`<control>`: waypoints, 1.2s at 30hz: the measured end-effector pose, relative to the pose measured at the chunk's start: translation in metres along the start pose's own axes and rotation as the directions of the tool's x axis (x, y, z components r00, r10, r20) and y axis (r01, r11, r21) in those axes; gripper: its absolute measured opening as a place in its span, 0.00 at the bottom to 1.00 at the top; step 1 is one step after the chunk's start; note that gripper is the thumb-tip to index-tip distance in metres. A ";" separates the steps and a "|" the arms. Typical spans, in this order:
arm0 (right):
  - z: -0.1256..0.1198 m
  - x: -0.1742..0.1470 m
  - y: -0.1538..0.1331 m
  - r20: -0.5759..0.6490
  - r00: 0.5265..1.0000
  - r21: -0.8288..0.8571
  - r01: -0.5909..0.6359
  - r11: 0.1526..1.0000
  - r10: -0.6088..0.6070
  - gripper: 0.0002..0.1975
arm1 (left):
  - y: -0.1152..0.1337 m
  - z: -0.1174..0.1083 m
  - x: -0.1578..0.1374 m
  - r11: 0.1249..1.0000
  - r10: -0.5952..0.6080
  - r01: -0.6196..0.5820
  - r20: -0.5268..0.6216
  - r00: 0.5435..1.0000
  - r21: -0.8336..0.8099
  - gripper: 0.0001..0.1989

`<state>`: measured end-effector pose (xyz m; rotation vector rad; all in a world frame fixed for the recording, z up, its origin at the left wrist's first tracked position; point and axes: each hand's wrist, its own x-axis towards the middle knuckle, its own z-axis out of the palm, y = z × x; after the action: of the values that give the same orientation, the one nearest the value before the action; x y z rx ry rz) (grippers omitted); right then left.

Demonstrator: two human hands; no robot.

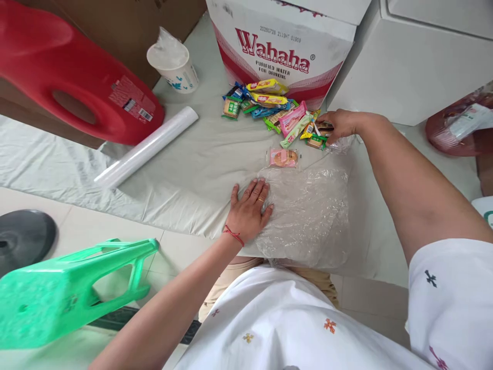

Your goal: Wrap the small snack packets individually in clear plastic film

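Observation:
My left hand (250, 208) lies flat, fingers stretched, on the cloth and the left edge of a clear plastic bag (308, 216). A red cord is round that wrist, and one finger wears a ring. My right hand (339, 126) closes its fingertips on a small wrapped snack (325, 127) at the right end of a pile. This pile holds several packets, among them yellow wafer packs (269, 99), a pink packet (293, 119) and a light green packet (296, 132). A clear-wrapped biscuit pack (284, 158) lies apart, just above the bag.
A Wahaha carton (277, 51) stands behind the pile, beside a white cabinet (404, 67). At left are a red jug (96, 87), a paper cup (177, 72) and a white plastic roll (150, 146). A green stool (57, 293) stands on the floor.

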<state>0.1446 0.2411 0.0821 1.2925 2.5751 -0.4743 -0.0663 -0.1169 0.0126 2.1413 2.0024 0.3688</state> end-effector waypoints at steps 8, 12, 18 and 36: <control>-0.013 -0.006 -0.010 0.081 0.996 -0.169 -0.031 0.985 0.045 0.26 | 0.001 0.000 0.000 1.000 -0.004 0.004 -0.010 1.000 -0.005 0.31; -0.022 -0.069 -0.030 -0.111 0.993 0.084 0.048 0.995 -0.039 0.25 | 0.001 0.000 0.000 1.000 -0.002 0.001 -0.019 1.000 -0.015 0.31; 0.031 -0.177 -0.085 0.074 0.920 0.291 0.348 0.891 -0.384 0.24 | 0.000 0.001 -0.001 1.000 0.002 -0.002 -0.022 1.000 -0.029 0.31; 0.083 -0.226 -0.114 0.151 0.928 0.144 0.319 0.937 -0.340 0.32 | 0.001 0.001 -0.001 1.000 0.013 -0.014 -0.038 0.999 -0.020 0.30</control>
<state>0.1897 -0.0208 0.1028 0.8024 2.6530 -0.7737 -0.0654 -0.1174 0.0117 2.1524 1.9968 0.4333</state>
